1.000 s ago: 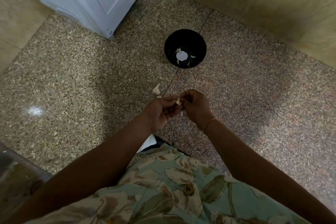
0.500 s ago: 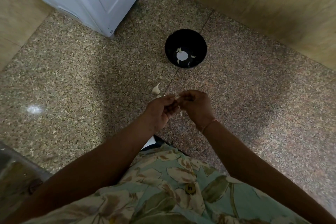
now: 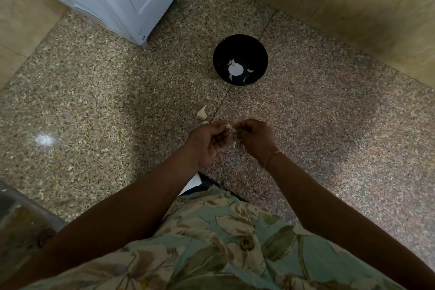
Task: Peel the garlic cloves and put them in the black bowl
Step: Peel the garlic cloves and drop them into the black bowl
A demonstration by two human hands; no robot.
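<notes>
Pinching garlic clove (image 3: 227, 126) between left hand (image 3: 207, 141), right hand (image 3: 256, 139) — bowl (image 3: 219, 63) beyond.

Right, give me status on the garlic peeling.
Left hand and right hand both pinch one garlic clove. Black bowl ahead, few pale cloves inside. Loose clove on floor beyond left hand, nothing blocking bowl.

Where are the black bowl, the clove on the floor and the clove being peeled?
black bowl (image 3: 220, 61): head view, left inner wall.
clove on the floor (image 3: 202, 113): head view, plump body.
clove being peeled (image 3: 228, 126): head view, exposed pale part.
</notes>
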